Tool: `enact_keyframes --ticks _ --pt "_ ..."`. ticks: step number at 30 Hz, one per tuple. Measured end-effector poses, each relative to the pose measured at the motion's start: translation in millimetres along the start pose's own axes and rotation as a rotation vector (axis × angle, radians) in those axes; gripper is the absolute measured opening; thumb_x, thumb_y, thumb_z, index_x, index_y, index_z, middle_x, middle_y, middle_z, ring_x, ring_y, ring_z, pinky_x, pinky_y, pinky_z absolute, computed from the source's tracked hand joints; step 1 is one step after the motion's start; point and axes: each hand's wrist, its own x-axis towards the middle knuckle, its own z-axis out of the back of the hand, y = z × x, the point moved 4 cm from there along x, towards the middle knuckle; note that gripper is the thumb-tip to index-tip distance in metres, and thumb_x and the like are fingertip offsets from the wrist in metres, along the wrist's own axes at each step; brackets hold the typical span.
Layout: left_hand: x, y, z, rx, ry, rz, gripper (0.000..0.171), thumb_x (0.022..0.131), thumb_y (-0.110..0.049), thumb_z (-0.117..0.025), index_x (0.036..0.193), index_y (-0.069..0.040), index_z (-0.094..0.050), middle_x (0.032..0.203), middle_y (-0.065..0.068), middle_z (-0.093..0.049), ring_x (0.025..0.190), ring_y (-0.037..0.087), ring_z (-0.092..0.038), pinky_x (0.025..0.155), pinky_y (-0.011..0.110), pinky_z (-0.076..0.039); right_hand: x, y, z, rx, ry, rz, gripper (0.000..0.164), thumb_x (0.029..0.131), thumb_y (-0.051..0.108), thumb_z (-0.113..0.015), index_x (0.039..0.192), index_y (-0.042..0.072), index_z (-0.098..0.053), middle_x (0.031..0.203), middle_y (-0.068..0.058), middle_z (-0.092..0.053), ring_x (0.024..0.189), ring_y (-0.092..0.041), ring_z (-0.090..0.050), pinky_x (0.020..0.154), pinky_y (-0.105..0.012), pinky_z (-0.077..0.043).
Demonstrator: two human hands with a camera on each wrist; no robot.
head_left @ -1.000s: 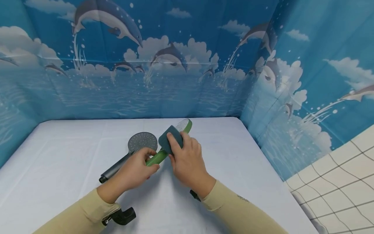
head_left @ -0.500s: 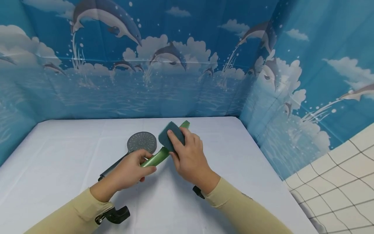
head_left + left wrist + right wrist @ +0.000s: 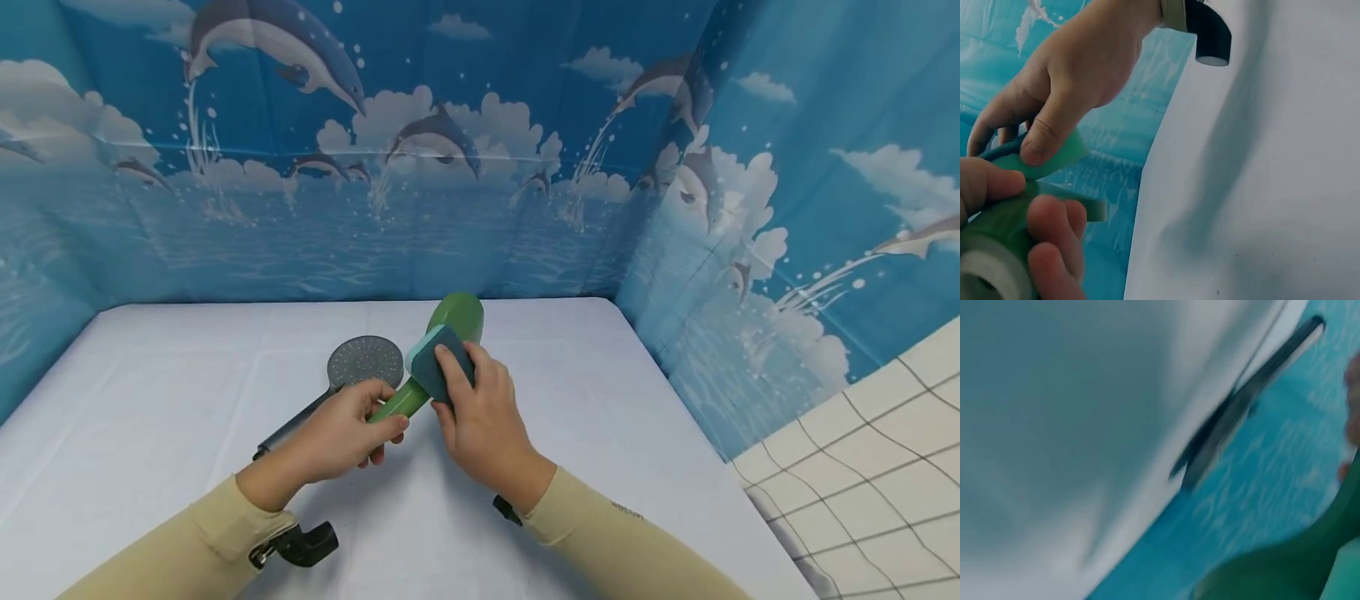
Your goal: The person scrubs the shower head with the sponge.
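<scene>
In the head view my left hand [image 3: 337,437] grips the handle of a green shower head [image 3: 459,313], held up with its smooth back facing me. My right hand [image 3: 483,421] pinches a teal sponge [image 3: 442,362], dark on one side and lighter on the other, which lies across the neck of the shower head. From the left wrist, the hollow end of the green handle [image 3: 994,228] shows between my left fingers [image 3: 1054,234]. The right wrist view catches the lighter side of the sponge [image 3: 1344,578] against the green shower head [image 3: 1266,569].
A dark grey shower head [image 3: 365,364] lies on the white-covered table [image 3: 172,375], left of and partly behind my left hand. Blue curtains [image 3: 420,242] with dolphins rise behind the table and at its sides. White tiles [image 3: 877,467] show at the lower right.
The green shower head has rolled in my left hand, from its nozzle face, through edge-on, to its back. The sponge stays on its neck, tilted so its lighter edge shows.
</scene>
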Motion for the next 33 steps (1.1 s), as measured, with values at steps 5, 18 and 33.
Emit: enact_keyframes --ticks 5,18,33 --pt "-2.0 -0.4 2.2 -0.031 0.058 -0.005 0.032 0.105 -0.027 -0.067 0.124 -0.004 -0.058 0.096 0.013 -0.075 0.067 0.021 -0.065 0.056 0.034 -0.053 16 -40 3 0.066 0.087 -0.256 0.066 0.107 0.022 -0.062 0.163 0.010 -0.030 0.151 -0.030 -0.039 0.120 -0.047 -0.049 0.102 -0.061 -0.044" --pt "-1.9 6.5 5.0 0.157 -0.055 0.013 0.030 0.102 -0.025 -0.069 0.127 -0.010 -0.063 0.093 0.009 -0.068 0.074 0.022 -0.061 0.062 0.035 -0.051 17 -92 20 0.099 0.191 -0.546 0.065 0.111 0.029 -0.052 0.167 0.008 -0.024 0.155 -0.035 -0.030 0.131 -0.053 -0.038 0.111 -0.068 -0.032" --pt "4.5 16.5 -6.7 0.497 -0.130 0.028 0.030 0.099 -0.027 -0.075 0.124 -0.017 -0.063 0.091 -0.001 -0.061 0.073 0.018 -0.053 0.062 0.034 -0.042 14 -95 25 0.121 0.130 -0.496 0.063 0.111 0.026 -0.053 0.165 0.006 -0.029 0.153 -0.037 -0.032 0.127 -0.053 -0.039 0.107 -0.068 -0.031"
